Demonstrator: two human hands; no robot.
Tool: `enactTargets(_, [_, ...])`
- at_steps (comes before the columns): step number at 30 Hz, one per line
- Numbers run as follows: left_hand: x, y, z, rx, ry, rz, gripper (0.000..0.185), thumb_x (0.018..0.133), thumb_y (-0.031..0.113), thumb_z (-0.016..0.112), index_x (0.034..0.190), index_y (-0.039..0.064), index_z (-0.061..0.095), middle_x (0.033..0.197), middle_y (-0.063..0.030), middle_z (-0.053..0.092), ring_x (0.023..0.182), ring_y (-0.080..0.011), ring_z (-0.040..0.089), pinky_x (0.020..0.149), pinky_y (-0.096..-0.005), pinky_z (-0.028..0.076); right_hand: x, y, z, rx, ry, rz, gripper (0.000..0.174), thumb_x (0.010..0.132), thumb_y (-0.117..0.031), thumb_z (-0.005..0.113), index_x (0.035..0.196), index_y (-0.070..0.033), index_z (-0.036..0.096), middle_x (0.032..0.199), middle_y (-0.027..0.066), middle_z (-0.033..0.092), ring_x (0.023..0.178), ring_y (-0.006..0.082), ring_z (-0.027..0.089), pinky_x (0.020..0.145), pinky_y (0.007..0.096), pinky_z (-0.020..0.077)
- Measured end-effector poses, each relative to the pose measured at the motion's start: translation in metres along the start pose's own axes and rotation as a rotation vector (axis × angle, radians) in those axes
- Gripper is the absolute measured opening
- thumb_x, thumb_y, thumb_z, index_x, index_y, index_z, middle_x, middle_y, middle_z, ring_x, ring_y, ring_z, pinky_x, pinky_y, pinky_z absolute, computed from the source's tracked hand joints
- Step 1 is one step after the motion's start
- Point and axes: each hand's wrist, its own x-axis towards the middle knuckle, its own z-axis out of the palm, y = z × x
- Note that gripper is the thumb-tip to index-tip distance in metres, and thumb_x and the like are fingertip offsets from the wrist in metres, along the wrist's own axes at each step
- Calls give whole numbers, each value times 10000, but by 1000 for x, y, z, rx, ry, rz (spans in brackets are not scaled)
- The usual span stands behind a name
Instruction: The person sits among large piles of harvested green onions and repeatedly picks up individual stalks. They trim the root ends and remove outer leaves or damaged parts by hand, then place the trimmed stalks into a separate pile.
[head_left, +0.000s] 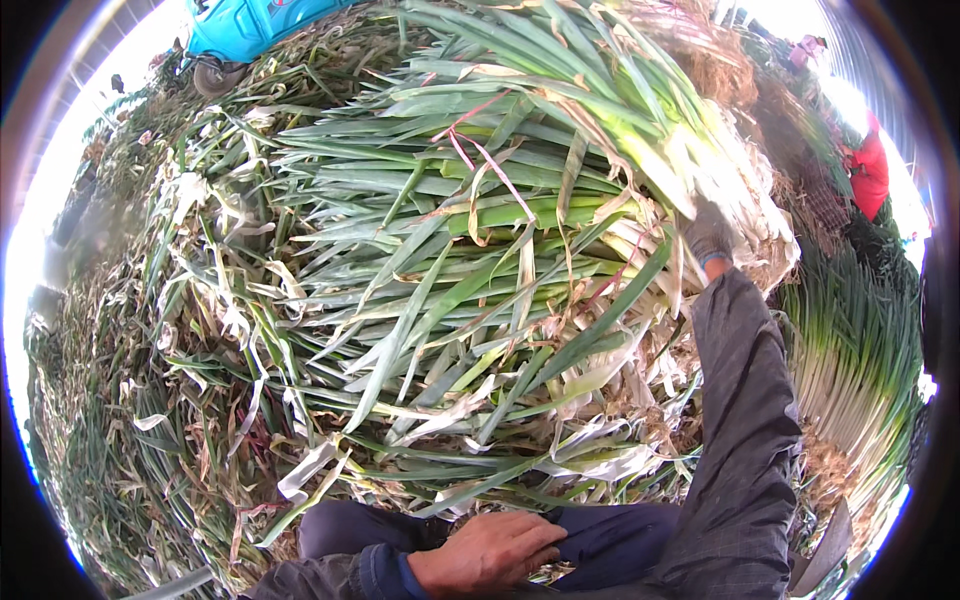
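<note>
My right hand, in a dark work glove, grips the white lower stalks of a thick bundle of long green onions. Its fingertips are hidden among the stalks. The bundle slants, green leaves to the upper left, roots to the right. Beneath and before it lie more green onions, with pink ties around them. My bare left hand rests palm down over my lap, loosely bent, with nothing visible in it.
Loose leaves and dry peelings cover the ground on the left. A turquoise wheeled machine or case stands at the upper left. To the right lie more long green onions. A red item is farther back.
</note>
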Motion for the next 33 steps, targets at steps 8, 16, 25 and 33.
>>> enactTargets(8, [5,-8,0,65,245,-26,258,925,145,753,1152,49,675,1026,-149,709,884,-336,709,763,-406,589,-188,-60,-69,499,-54,-170,683,934,-585,685,1288,-4,628,1083,233,740,993,382,734,882,466,588])
enactTargets(16, [11,-6,-23,-327,744,-83,553,1036,292,662,1444,-7,437,1320,-142,574,1141,-206,594,907,-361,537,-375,-103,-160,639,100,-328,398,855,-306,841,1093,-46,655,910,193,710,830,417,699,720,476,555])
enactTargets(25, [-28,6,-30,-769,822,-26,425,1047,424,623,1246,49,599,1032,-91,732,963,-231,722,906,-394,580,-448,-141,-153,973,-221,-578,659,844,-305,852,1358,-28,544,1147,162,658,1064,287,657,897,423,524])
enactTargets(33, [-53,-9,24,-8,704,-155,276,1044,277,659,1118,14,694,1059,-18,698,941,-136,604,876,-303,482,-456,-196,-104,1566,-497,-166,402,1010,-251,662,1354,-49,618,1203,67,686,1059,121,632,911,276,523])
